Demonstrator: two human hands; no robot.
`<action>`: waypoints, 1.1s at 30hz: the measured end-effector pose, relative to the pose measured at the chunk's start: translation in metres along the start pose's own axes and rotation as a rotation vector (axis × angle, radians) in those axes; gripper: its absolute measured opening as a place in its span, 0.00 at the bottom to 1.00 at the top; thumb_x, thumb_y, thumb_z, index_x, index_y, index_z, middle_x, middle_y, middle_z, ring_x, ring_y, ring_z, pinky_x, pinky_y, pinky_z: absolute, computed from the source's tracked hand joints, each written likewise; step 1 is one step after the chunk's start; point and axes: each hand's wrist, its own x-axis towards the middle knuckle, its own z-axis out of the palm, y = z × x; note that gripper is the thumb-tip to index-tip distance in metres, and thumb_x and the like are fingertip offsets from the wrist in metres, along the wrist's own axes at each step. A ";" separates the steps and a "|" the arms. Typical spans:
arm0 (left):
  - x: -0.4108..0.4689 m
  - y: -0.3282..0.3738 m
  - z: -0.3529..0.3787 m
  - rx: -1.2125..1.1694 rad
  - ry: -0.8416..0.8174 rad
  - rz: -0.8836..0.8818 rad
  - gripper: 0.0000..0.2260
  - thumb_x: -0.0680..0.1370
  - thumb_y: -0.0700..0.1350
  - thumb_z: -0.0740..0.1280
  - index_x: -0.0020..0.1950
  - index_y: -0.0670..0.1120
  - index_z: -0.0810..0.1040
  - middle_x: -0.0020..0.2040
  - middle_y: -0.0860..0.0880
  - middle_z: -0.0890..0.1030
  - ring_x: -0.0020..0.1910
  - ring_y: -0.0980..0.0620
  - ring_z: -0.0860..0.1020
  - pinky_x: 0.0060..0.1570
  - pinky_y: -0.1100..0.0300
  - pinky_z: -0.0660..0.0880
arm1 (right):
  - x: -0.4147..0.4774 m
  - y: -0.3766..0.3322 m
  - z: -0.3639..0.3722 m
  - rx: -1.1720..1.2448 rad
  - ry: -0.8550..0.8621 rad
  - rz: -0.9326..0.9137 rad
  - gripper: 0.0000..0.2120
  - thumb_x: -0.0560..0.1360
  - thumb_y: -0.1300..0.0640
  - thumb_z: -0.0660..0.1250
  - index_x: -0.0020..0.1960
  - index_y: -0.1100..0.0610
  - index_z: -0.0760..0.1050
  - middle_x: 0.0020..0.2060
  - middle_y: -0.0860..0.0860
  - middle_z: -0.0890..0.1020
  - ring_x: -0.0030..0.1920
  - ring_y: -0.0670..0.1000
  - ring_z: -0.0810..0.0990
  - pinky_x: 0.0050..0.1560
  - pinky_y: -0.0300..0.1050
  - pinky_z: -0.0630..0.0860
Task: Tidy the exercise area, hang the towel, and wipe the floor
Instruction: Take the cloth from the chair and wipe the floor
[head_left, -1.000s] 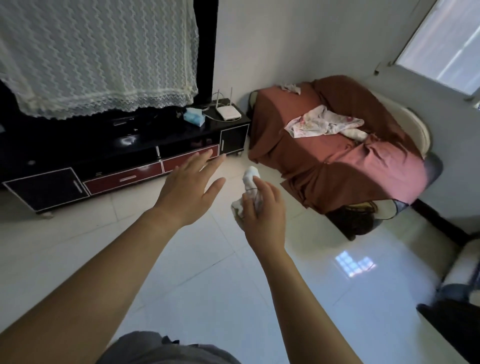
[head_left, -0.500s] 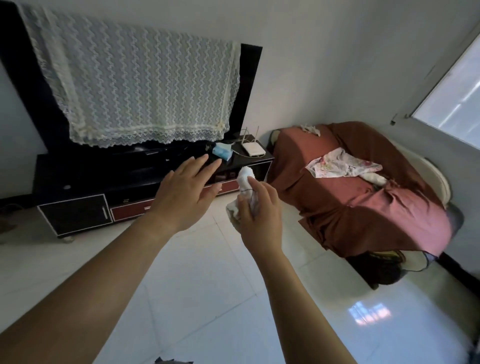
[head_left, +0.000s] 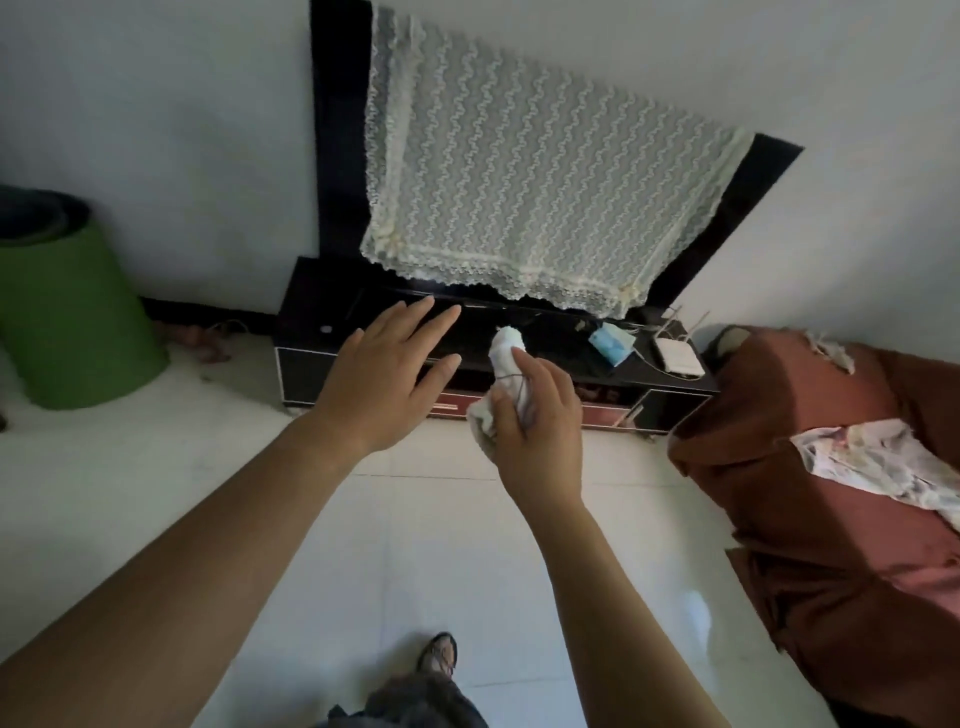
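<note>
Right hand (head_left: 537, 431) grips white cloth (head_left: 506, 358); left hand (head_left: 384, 384) spread.

Lace-draped television (head_left: 340, 156) above a black stand (head_left: 311, 371) with tissue pack (head_left: 612, 343) and router (head_left: 678, 356); green bin (head_left: 67, 322) left, red-covered sofa (head_left: 831, 545) right.

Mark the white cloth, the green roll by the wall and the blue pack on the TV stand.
white cloth (head_left: 508, 343), head view, its bunched top end.
green roll (head_left: 70, 322), head view, middle of its green side.
blue pack (head_left: 612, 344), head view, centre of its top face.
</note>
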 end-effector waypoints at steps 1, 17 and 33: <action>0.004 -0.013 -0.001 0.009 0.003 -0.029 0.31 0.74 0.65 0.42 0.76 0.56 0.56 0.77 0.51 0.58 0.76 0.49 0.54 0.70 0.42 0.60 | 0.010 0.000 0.014 0.013 -0.036 -0.001 0.19 0.75 0.51 0.60 0.65 0.54 0.71 0.60 0.49 0.73 0.59 0.49 0.71 0.59 0.49 0.71; 0.110 -0.218 -0.021 0.240 0.056 -0.560 0.30 0.75 0.62 0.44 0.75 0.52 0.60 0.75 0.47 0.63 0.74 0.46 0.60 0.65 0.43 0.67 | 0.211 -0.003 0.269 0.291 -0.556 -0.207 0.21 0.75 0.47 0.57 0.66 0.51 0.70 0.62 0.49 0.71 0.60 0.50 0.71 0.59 0.54 0.72; 0.074 -0.415 -0.110 0.243 0.309 -1.094 0.29 0.76 0.63 0.44 0.75 0.54 0.58 0.75 0.47 0.63 0.73 0.47 0.61 0.67 0.43 0.65 | 0.251 -0.163 0.491 0.429 -0.869 -0.556 0.22 0.74 0.44 0.57 0.61 0.55 0.73 0.56 0.52 0.77 0.57 0.51 0.74 0.57 0.51 0.73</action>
